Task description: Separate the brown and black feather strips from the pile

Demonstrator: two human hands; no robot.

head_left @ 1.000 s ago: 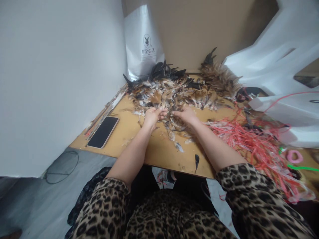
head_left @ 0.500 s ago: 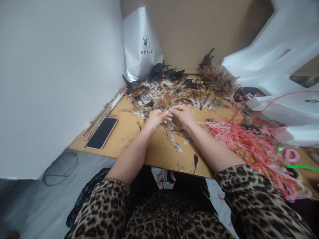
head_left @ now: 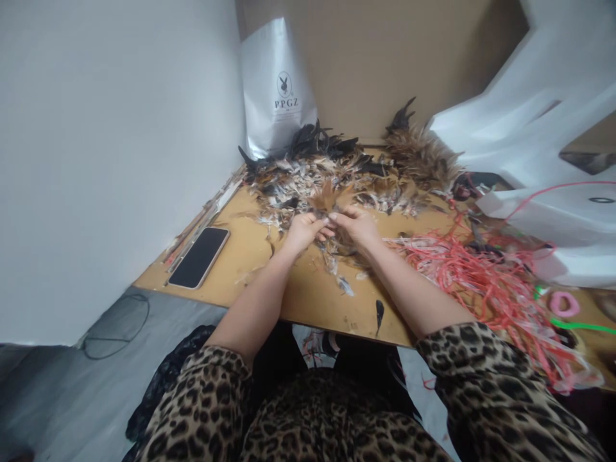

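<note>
Between my two hands, over the middle of the table (head_left: 231, 256), brown feathers (head_left: 328, 194) fan upward in a small bunch. My left hand (head_left: 306, 231) pinches the base of the bunch, its fingers curled. From the other side, my right hand (head_left: 355, 226) closes thumb and finger on the same base, the fingertips of both hands nearly touching. Exactly where the quills lie is hidden by the fingers. Just behind spreads a loose pile of white, brown and black feathers (head_left: 303, 173). Some grey-white feathers (head_left: 344, 284) lie on the tabletop below my hands.
A phone (head_left: 199, 258) lies at the left. Behind the pile stands a silver-white bag (head_left: 276, 90); a brown feather bundle (head_left: 423, 157) lies at the back right. Red and white plastic strands (head_left: 481, 282) heap beside my right forearm, near white sheeting (head_left: 568, 231). A white wall (head_left: 120, 160) borders the left.
The feathers in my hands now stand more upright and fanned. My right hand has shifted slightly, fingers still pinched. The view has tilted very slightly; the rest stays in place.
</note>
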